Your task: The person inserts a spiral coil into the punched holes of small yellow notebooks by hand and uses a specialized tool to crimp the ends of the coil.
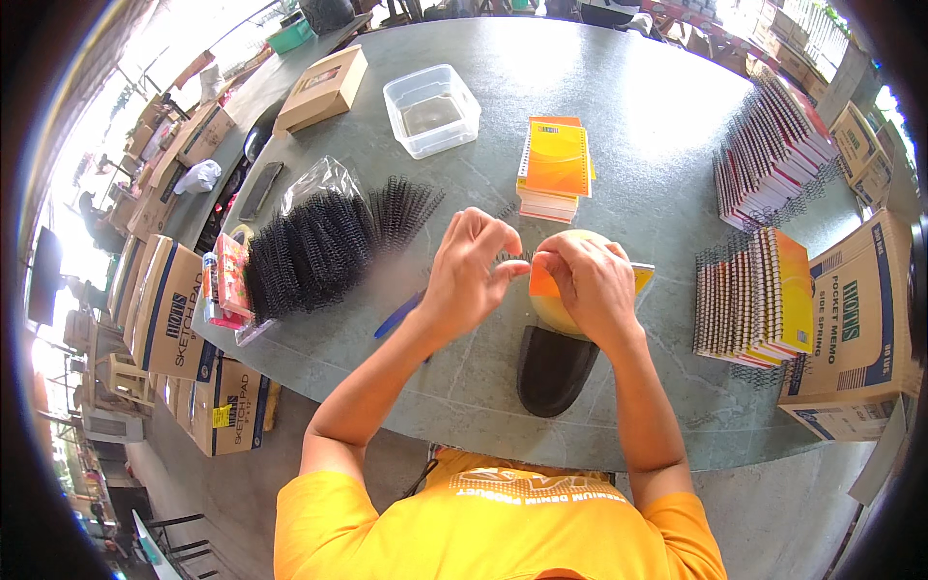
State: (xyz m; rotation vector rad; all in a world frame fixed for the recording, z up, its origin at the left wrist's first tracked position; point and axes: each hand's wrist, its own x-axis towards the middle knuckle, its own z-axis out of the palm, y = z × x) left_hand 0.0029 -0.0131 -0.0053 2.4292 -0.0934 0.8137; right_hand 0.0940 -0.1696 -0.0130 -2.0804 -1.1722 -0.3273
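Note:
My left hand [469,275] is closed in a pinch, thumb and index finger on the end of a thin black spiral coil [512,256]. The coil stretches across toward my right hand [592,290], whose fingers are closed on a small memo pad. The pad's orange part [543,281] shows under the fingertips and a yellow corner sticks out on the right; the rest is covered. Under the pad lies a rounded cream and black object [556,372], of a kind I cannot make out. Left of my left hand is a heap of black spiral coils [309,253].
A blue pen [397,315] lies by my left wrist. Beyond are a clear plastic tub [432,114], a cardboard box [324,89] and a stack of orange memo pads [558,164]. Spiral-bound pads [749,295] stand at right beside a carton [855,324].

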